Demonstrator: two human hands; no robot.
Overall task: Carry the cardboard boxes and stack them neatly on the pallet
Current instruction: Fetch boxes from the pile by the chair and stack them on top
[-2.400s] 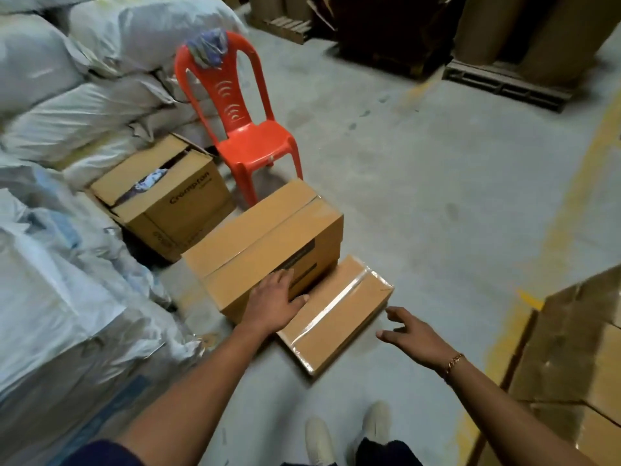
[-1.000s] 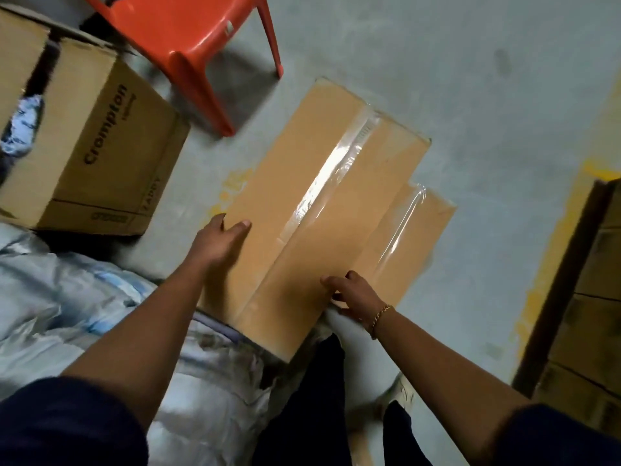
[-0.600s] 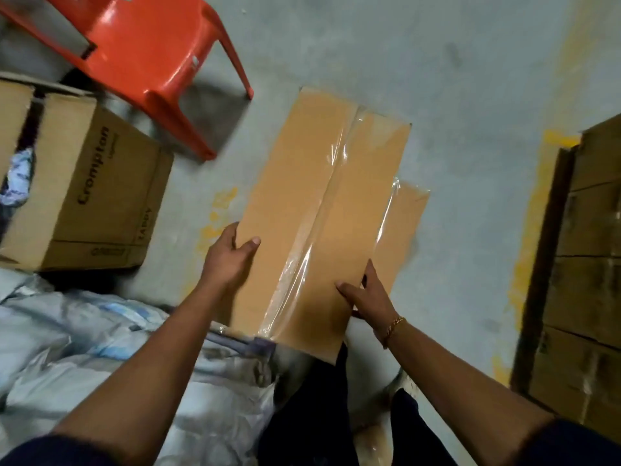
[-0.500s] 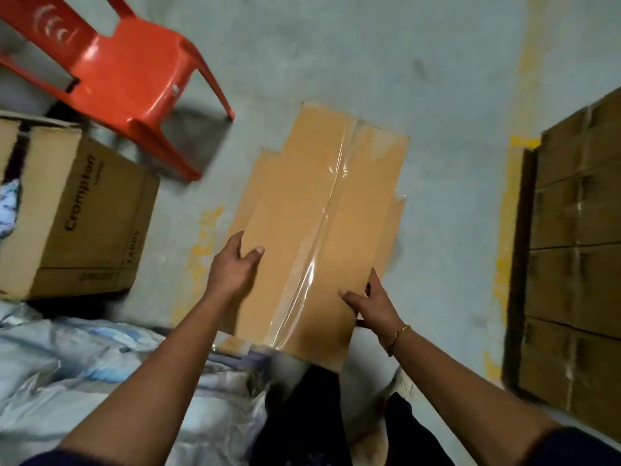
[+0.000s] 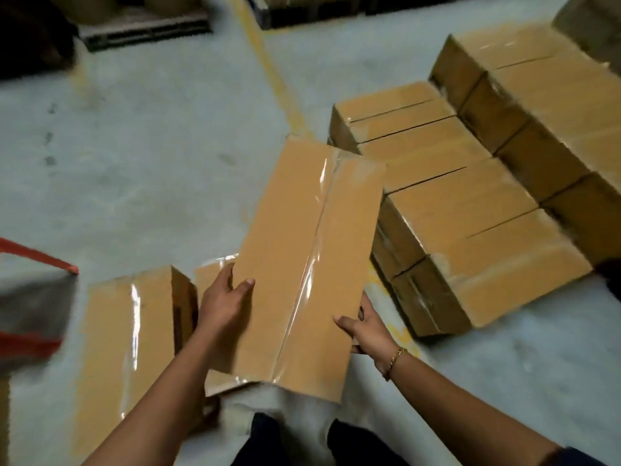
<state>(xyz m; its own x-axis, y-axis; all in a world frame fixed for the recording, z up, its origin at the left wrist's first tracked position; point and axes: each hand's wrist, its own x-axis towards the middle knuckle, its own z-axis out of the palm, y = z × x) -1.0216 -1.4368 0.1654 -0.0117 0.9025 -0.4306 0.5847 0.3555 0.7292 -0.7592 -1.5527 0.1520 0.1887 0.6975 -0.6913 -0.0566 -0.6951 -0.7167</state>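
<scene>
I carry a long taped cardboard box (image 5: pixel 302 250) in front of me, above the floor. My left hand (image 5: pixel 223 299) grips its left edge with the thumb on top. My right hand (image 5: pixel 364 326) grips its near right edge from the side and below. To the right, stacked cardboard boxes (image 5: pixel 470 203) stand in rows, several low ones in front and a taller row behind; the pallet under them is hidden. Another taped box (image 5: pixel 124 341) lies on the floor at my lower left, and a smaller one (image 5: pixel 210 274) shows just behind my left hand.
Part of a red chair (image 5: pixel 37 260) shows at the left edge. A yellow floor line (image 5: pixel 268 68) runs away from me. Wooden pallets (image 5: pixel 144 28) with goods stand at the back. Grey concrete floor (image 5: pixel 151 146) lies ahead on the left.
I have lifted the box off the floor and turned to the right. The chair and the open printed box have slid out to the left, and the stack of boxes has come into view.
</scene>
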